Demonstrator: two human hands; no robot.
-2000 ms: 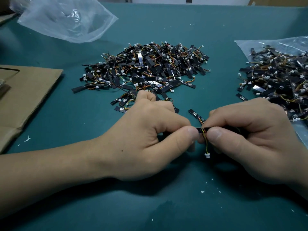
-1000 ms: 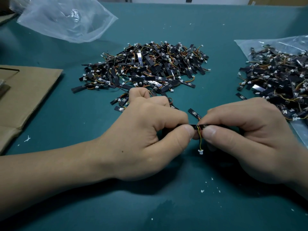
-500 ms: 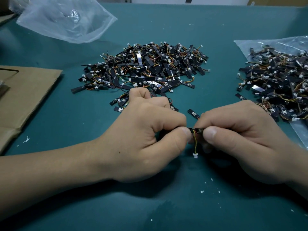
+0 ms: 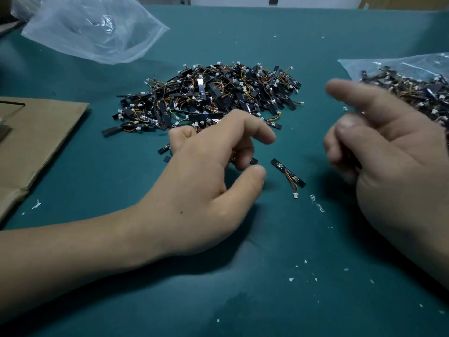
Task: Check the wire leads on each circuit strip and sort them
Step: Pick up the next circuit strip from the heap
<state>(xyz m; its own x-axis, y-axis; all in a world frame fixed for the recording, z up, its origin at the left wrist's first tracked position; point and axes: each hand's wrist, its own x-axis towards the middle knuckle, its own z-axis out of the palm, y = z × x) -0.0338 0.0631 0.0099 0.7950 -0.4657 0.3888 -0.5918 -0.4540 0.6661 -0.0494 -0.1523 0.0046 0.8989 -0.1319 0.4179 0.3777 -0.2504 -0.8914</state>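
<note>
A single circuit strip [image 4: 288, 172] lies flat on the green table [image 4: 243, 295], a short, narrow black bar set at a slant, its far end pointing left. Thin orange and yellow wires [image 4: 291, 184] leave its near end and finish in a tiny white plug [image 4: 295, 195] that rests on the table.

The strip sits in the gap between the two hands, touched by neither. The left hand [image 4: 206, 186] is just to its left, palm down, thumb and forefinger held apart and the other fingers loosely bent. The right hand [image 4: 393, 166] is raised to the strip's right, forefinger stretched out and the rest loosely curled, with nothing seen in its grasp.

Beyond the left hand spreads a big pile of strips [image 4: 211, 98], a tangle of black bars, coloured wires and white plugs. A second pile [image 4: 413, 90] lies at the far right on a clear plastic sheet [image 4: 388, 65], cut off by the frame edge. An empty-looking clear bag [image 4: 92, 27] lies at the far left, and flat cardboard [image 4: 36, 132] at the left edge. White crumbs [image 4: 290, 279] dot the near table.

The right hand is blurred, so its fingers are hard to read. The end of another dark strip [image 4: 254, 161] peeks from under the left fingers; whether they touch it cannot be told.
</note>
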